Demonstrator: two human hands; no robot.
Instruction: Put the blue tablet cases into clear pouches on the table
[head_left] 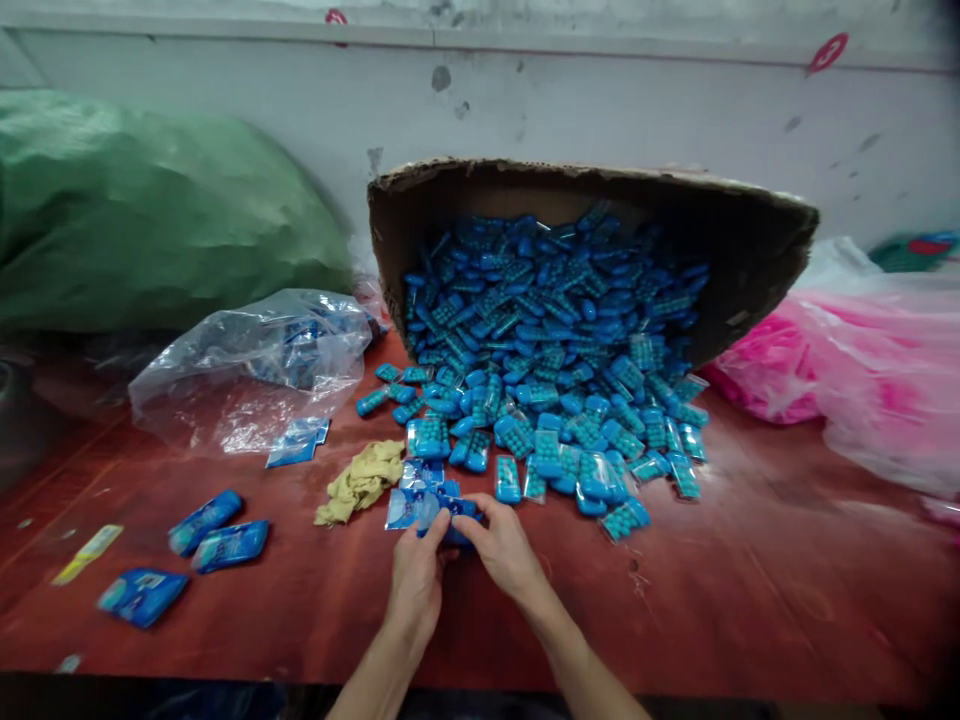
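Both hands meet low in the middle of the head view, over a small blue packet (pixel 452 507) with printed film. My left hand (pixel 420 570) grips its left end, thumb on top. My right hand (pixel 501 540) pinches the right end with thumb and forefinger. Just behind the fingers lie flat blue printed sleeves (pixel 405 508). A crumpled yellow cloth (pixel 362 482) rests to their left. Beyond the hands, a heap of small clear-and-blue cases with green-blue beads (pixel 547 450) spills from a cardboard box (pixel 772 235) lying on its side.
Several blue printed packets (pixel 231 545) lie at the left on the red table (pixel 712 610), near a yellow-handled cutter (pixel 88 553). A clear plastic bag (pixel 225 370) holds more blue sleeves. A large green sack (pixel 150 220) stands back left; pink bags (pixel 862 370) lie right.
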